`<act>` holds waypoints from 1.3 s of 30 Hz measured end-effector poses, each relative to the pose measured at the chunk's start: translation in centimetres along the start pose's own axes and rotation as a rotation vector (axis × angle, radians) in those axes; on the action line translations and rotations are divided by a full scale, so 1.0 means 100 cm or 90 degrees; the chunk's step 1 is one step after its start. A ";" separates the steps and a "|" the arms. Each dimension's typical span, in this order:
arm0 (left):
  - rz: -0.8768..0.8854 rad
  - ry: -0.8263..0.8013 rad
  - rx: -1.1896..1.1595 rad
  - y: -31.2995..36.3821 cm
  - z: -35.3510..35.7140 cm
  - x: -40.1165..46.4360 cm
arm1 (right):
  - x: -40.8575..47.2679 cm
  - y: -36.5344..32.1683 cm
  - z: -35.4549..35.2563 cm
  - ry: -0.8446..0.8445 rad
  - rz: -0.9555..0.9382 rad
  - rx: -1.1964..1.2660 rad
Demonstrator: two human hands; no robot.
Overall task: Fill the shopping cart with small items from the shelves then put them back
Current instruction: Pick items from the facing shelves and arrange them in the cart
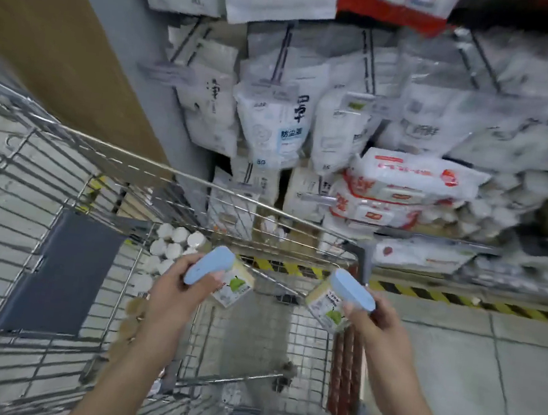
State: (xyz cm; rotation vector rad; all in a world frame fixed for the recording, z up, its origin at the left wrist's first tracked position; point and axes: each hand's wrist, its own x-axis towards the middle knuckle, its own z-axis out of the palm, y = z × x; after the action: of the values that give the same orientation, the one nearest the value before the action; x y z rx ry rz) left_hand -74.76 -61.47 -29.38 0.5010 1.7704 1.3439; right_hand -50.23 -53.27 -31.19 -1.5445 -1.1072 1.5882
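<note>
Both hands busy, low centre of frame over the wire shopping cart (74, 162): left hand (172, 289) grips a blue-lidded container (223, 275) by its lid, right hand (377, 318) grips a matching second container (340, 300) the same way, both tilted, green-leaf labels facing the camera. In the cart, just left of the left hand, a cluster of white-capped bottles (171, 246). Shelves (310, 125) across the upper right of frame hold white bagged goods and red-and-white packs (402, 188); image blurred there.

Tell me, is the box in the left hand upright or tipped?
Tipped. The left hand grips the box by its blue lid, which points up and left, while the labelled body slants down toward the cart.
</note>
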 end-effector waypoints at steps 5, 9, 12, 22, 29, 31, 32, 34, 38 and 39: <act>0.014 -0.069 -0.087 0.068 0.063 -0.062 | -0.042 -0.054 -0.089 0.049 -0.033 0.085; 0.045 -0.104 -0.101 0.098 0.138 -0.113 | -0.079 -0.083 -0.179 0.102 -0.087 0.114; 0.061 -0.150 -0.095 0.110 0.205 -0.154 | -0.105 -0.097 -0.252 0.146 -0.118 0.133; 0.064 -0.356 -0.113 0.118 0.427 -0.268 | -0.164 -0.103 -0.474 0.357 -0.179 0.224; 0.041 -0.397 -0.075 0.129 0.522 -0.301 | -0.187 -0.106 -0.562 0.440 -0.185 0.293; 0.041 -0.394 -0.062 0.139 0.549 -0.304 | -0.177 -0.114 -0.584 0.451 -0.187 0.308; 0.044 -0.398 -0.052 0.145 0.564 -0.304 | -0.170 -0.118 -0.594 0.456 -0.188 0.316; 0.059 -0.407 -0.055 0.154 0.595 -0.299 | -0.154 -0.126 -0.616 0.458 -0.188 0.324; 0.062 -0.410 -0.078 0.166 0.661 -0.284 | -0.112 -0.145 -0.667 0.454 -0.191 0.324; 0.069 -0.413 -0.081 0.169 0.679 -0.280 | -0.100 -0.150 -0.681 0.453 -0.194 0.324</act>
State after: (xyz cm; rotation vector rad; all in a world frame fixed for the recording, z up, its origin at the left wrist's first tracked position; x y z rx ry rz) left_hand -6.96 -36.05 -8.38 0.8579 1.1331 1.1771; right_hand 16.56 -47.09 -9.80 -1.3364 -0.4601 0.8920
